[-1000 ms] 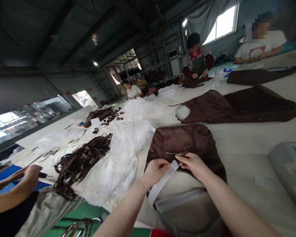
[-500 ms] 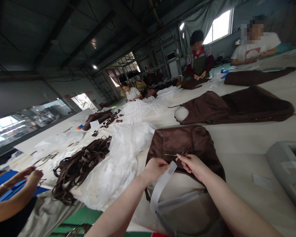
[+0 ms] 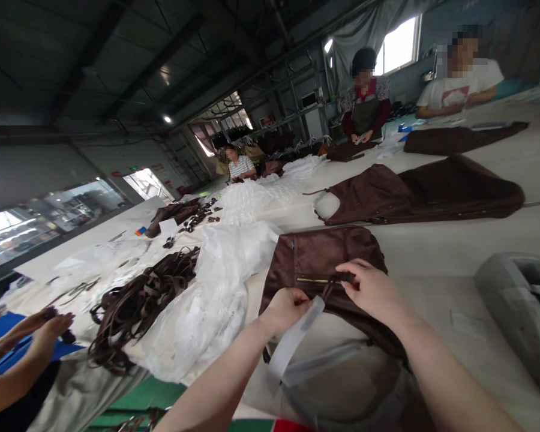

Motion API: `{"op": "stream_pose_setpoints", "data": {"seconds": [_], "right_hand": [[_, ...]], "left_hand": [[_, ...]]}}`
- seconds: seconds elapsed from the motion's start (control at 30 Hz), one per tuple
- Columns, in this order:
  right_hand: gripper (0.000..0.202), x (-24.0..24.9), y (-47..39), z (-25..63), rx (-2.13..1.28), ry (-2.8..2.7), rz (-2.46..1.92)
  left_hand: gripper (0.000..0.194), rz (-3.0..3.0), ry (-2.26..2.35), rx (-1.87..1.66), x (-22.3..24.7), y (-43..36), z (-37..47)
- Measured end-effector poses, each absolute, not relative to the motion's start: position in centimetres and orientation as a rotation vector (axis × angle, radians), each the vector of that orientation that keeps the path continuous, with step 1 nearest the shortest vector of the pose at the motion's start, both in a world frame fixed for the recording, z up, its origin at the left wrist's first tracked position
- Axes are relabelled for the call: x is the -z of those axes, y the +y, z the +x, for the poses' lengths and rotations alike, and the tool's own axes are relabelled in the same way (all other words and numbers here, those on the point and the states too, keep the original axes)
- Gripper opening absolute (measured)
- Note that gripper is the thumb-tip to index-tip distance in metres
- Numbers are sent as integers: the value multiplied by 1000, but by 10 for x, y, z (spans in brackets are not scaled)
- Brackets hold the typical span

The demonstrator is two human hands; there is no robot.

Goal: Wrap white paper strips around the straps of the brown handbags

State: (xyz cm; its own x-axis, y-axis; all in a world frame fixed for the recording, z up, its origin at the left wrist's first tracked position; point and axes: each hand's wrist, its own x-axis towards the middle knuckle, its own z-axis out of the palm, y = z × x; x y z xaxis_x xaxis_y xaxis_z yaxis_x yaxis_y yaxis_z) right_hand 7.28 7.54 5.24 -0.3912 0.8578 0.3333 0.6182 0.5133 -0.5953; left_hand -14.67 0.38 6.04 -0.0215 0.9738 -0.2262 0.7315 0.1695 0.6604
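Note:
A brown leather bag (image 3: 319, 249) lies on the table before me, a brass zip (image 3: 312, 280) across its front. My left hand (image 3: 284, 310) is closed at the bag's lower edge, pinching the upper end of a translucent white strip (image 3: 290, 347). That strip curves down toward a handle loop covered in clear plastic (image 3: 330, 363). Over the zip's right end, my right hand (image 3: 374, 292) has its thumb and fingers closed on a thin brown leather cord (image 3: 327, 291). The cord hangs between the two hands, and its far end is hidden by the right fingers.
Crumpled clear plastic bags (image 3: 220, 300) and a heap of brown straps (image 3: 146, 303) lie to the left. Beyond is another brown bag (image 3: 463, 189). A grey tape dispenser-like object (image 3: 517, 318) stands right. A co-worker's hands (image 3: 49, 327) are at far left; several people work further back.
My right hand has moved right and slightly up, away from the left hand, with the brown cord now showing between them. The left hand keeps its pinch on the white strip.

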Motion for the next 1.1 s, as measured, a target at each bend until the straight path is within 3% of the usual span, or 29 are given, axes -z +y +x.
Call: {"op": "stream_pose_setpoints", "data": {"seconds": [0.1,0.27,0.43,0.6,0.77,1.1], "right_hand": [[49,-41,78,68,-541,-2249,-932],[38,-31,73,50,-707,-2334,-783],[46,-32,74,50,-780,-2255,-850],[35,-19,84,49,-803,-2264,-916],[39,-10,84,38,-935,-2258,-810],[32,-3,104,61,-709,-2120,-1368]], "left_hand": [[37,1624,1780,-496,-62,3,-147],[35,1598,1767,-550,-67,1,-145],[34,1599,1813,-554,-62,6,-140],[38,1605,1787,-562,-55,14,-136],[35,1648,1851,-552,-52,20,-131],[25,1734,1964,-457,-47,35,-122]]}}
